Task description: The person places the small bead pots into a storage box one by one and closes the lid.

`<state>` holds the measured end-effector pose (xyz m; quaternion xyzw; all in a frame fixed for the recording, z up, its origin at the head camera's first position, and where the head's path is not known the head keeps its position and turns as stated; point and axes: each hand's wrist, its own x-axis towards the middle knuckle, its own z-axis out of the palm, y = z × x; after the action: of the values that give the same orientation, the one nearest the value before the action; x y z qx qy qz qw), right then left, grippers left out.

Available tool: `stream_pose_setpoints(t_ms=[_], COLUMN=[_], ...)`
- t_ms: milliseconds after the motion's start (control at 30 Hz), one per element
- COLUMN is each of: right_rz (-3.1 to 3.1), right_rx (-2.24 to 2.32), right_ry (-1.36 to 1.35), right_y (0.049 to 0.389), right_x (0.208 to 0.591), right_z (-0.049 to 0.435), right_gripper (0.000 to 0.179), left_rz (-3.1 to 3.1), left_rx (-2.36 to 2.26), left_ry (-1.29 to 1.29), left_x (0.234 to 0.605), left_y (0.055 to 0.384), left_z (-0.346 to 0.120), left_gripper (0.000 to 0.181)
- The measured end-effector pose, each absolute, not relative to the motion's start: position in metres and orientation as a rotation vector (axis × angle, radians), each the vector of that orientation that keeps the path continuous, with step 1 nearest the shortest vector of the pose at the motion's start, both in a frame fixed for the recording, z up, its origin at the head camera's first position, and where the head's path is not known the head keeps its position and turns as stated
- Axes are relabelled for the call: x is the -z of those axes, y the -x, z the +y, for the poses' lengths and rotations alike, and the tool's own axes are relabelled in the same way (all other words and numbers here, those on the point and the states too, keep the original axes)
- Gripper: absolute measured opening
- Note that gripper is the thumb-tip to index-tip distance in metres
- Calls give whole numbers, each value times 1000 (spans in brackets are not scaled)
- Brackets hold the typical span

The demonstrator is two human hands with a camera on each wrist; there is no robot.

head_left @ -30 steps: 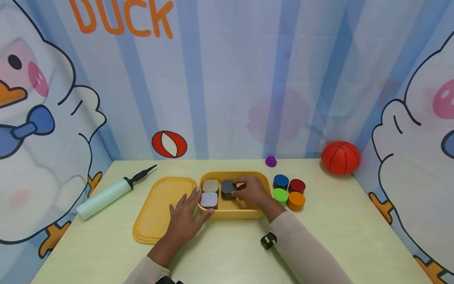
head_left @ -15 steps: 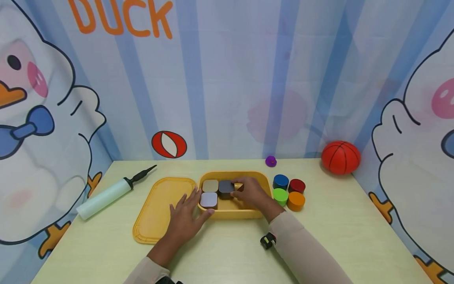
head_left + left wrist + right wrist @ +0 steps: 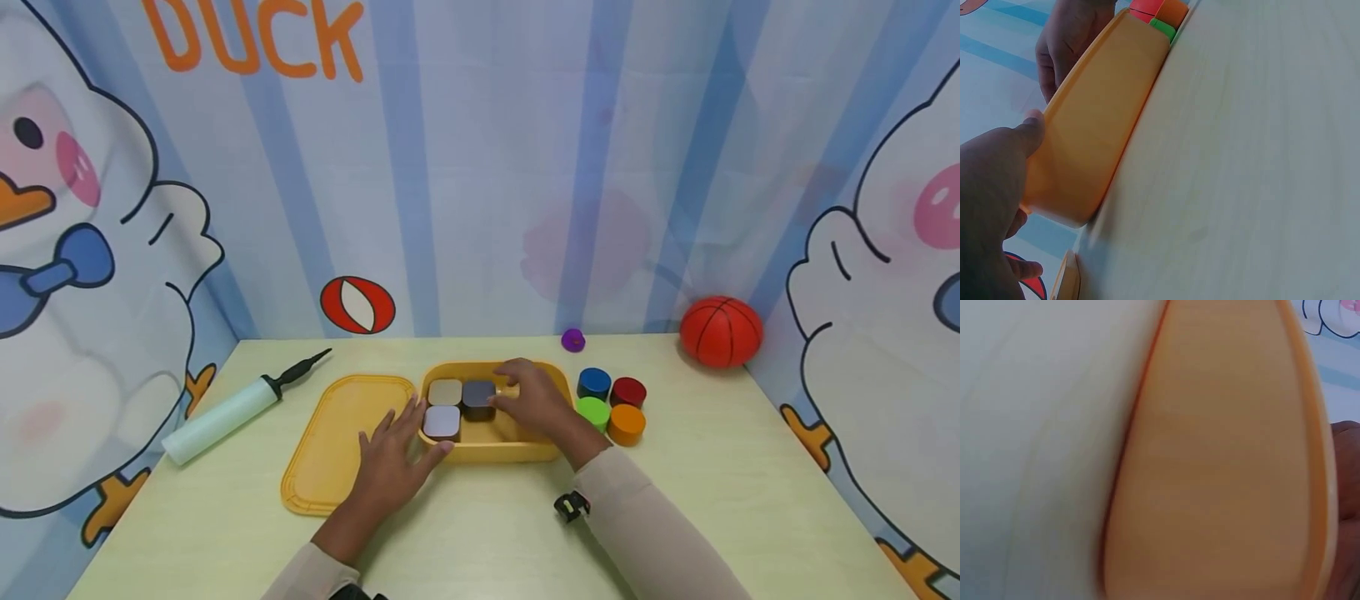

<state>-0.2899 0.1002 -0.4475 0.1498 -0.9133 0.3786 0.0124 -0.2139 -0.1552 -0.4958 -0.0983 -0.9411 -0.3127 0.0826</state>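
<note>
In the head view a yellow plastic box (image 3: 495,452) holds three small rounded-square pieces: a beige-topped one (image 3: 446,392), a pale lilac one (image 3: 442,422) and a dark grey one (image 3: 478,398). Over the box's right half is my right hand (image 3: 542,407); its index finger stands off the dark grey piece and its thumb tip is close to that piece's right edge, contact unclear. My left hand (image 3: 393,467) rests spread at the box's front left corner, thumb on the front rim, as the left wrist view shows. In the right wrist view the box's front wall hides most of the right hand (image 3: 1346,487).
A yellow lid (image 3: 341,450) lies left of the box, with a pale green hand pump (image 3: 225,421) beyond. Blue (image 3: 594,383), red (image 3: 628,392), green (image 3: 593,413) and orange (image 3: 626,425) cylinders stand at right. Farther back are a small purple object (image 3: 573,340) and a red ball (image 3: 721,332).
The dark grey piece slid left against the beige one in my right hand's pinch. Since then the right index finger has lifted off it. My left hand has stayed still.
</note>
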Motion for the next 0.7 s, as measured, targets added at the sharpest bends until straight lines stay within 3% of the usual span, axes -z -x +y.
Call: stream_pose_setpoints(t_ms=[700], right_rz=[-2456], right_rx=[-1196], right_ry=[-443], right_y=[282], right_x=[442], right_z=[171], right_gripper=[32], left_rz=[-2784], left_rx=[937], left_ry=[302], left_x=[497], left_y=[214], left_z=[-155], left_gripper=[84])
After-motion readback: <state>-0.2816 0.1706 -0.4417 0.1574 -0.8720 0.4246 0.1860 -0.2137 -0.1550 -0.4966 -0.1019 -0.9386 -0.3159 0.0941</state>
